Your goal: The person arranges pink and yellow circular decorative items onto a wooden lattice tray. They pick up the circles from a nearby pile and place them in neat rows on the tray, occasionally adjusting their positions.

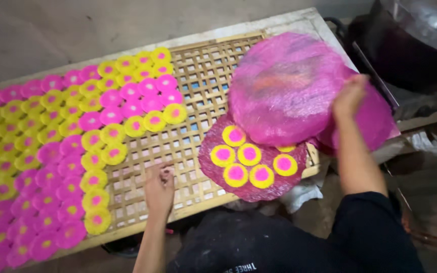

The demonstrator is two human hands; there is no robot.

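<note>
Head view looks down on a long bamboo lattice rack [198, 81], its left part covered with rows of pink and yellow round cakes [51, 151]. At the rack's right end, a pink woven mat [284, 86] is lifted and tilted, its right edge gripped by the right hand [350, 96], fingers closed on it. Under the raised mat lies a second pink round mat [213, 172] bearing six yellow cakes with pink centres [249, 154], just below and left of the right hand. The left hand [159, 189] rests on the bare lattice near the front edge, fingers curled, well apart from the mats; whether it pinches anything cannot be told.
</note>
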